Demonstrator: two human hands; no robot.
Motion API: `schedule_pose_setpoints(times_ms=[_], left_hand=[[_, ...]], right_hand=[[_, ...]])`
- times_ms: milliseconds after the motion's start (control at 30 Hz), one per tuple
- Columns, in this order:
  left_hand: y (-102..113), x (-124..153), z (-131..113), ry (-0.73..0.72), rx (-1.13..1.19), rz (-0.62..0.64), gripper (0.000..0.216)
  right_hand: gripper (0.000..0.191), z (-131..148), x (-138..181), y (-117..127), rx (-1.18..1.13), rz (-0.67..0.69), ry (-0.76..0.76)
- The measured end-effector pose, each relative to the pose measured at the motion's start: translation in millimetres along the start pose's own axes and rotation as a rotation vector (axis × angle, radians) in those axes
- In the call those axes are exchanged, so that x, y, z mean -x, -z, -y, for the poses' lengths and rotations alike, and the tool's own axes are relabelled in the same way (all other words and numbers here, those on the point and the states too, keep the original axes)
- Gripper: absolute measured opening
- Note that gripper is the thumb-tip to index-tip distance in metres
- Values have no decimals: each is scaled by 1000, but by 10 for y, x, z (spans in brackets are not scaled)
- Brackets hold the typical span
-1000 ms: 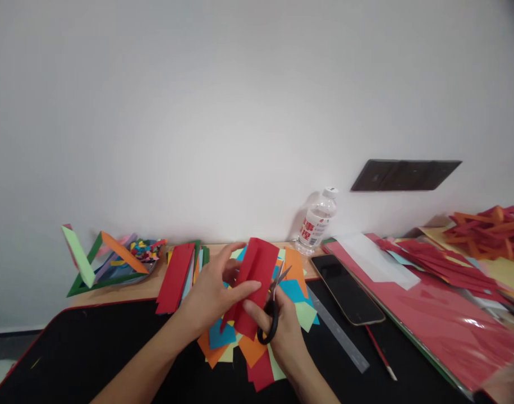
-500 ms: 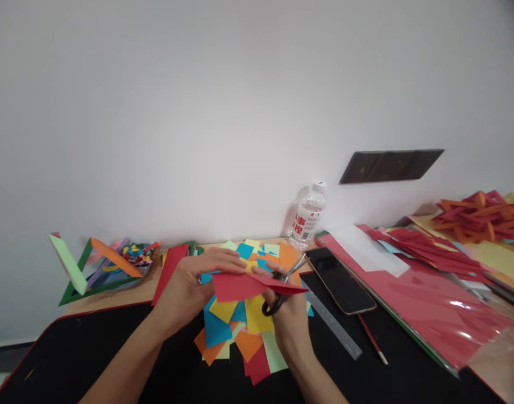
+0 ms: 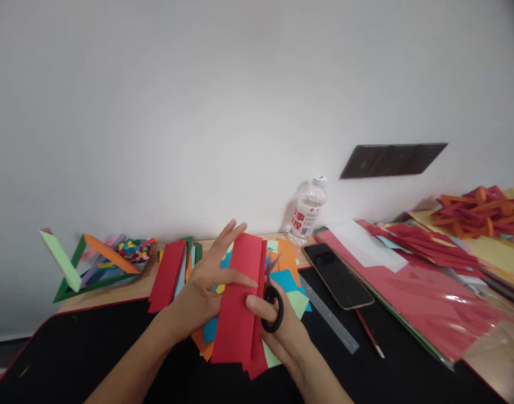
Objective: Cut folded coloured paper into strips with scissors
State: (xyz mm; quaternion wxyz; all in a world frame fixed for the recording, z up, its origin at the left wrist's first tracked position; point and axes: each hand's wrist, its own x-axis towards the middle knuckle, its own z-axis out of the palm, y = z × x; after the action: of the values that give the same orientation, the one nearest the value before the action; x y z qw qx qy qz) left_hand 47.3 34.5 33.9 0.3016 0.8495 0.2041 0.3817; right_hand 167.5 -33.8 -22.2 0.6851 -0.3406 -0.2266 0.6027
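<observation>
Head view, sole entry.

Item: red paper (image 3: pixel 237 320), folded lengthwise, held up between the two hands above a pile of coloured paper pieces (image 3: pixel 284 279) on a black mat (image 3: pixel 109 348).

Left hand (image 3: pixel 202 289): at the paper's left side; one digit lies straight across its front face, two fingers raised beyond its upper left edge. Whether it pinches from behind cannot be told.

Right hand (image 3: pixel 288 334): thumb pressed on the paper's right edge, other fingers largely hidden; it also grasps scissors (image 3: pixel 279 315), black-handled, blades parted and pointing up just beside that edge.

Left of the pile: bundle of red strips (image 3: pixel 166 278), upright-leaning; farther left, dish of small scraps (image 3: pixel 144 266) with a green paper frame (image 3: pixel 91 284) before it.

Right of the pile: clear ruler (image 3: pixel 330 315), slanted; black phone (image 3: pixel 338 275), face up; red pencil (image 3: pixel 370 333), its upper end meeting the phone; glossy red sheets (image 3: pixel 425 300) bearing a white sheet (image 3: pixel 366 247) and loose red strips (image 3: pixel 434 247).

Rear: labelled bottle (image 3: pixel 307 213), upright near the wall. Far right: heap of red and orange paper (image 3: pixel 484 210).
</observation>
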Motion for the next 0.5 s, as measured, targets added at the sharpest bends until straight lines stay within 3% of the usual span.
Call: schedule_pose_setpoints(times_ms=[133, 200, 333, 500], left_hand=[[-45, -42, 4, 338, 332, -125, 49], [-64, -63, 5, 516, 511, -65, 57], [-106, -61, 23, 698, 579, 126, 33], [-110, -47, 43, 786, 392, -141, 24]], right_hand=[[59, 72, -68, 96, 123, -50, 79], [64, 61, -91, 137, 212, -111, 165], [70, 24, -96, 151, 293, -100, 238], [65, 72, -98, 159, 296, -61, 194]])
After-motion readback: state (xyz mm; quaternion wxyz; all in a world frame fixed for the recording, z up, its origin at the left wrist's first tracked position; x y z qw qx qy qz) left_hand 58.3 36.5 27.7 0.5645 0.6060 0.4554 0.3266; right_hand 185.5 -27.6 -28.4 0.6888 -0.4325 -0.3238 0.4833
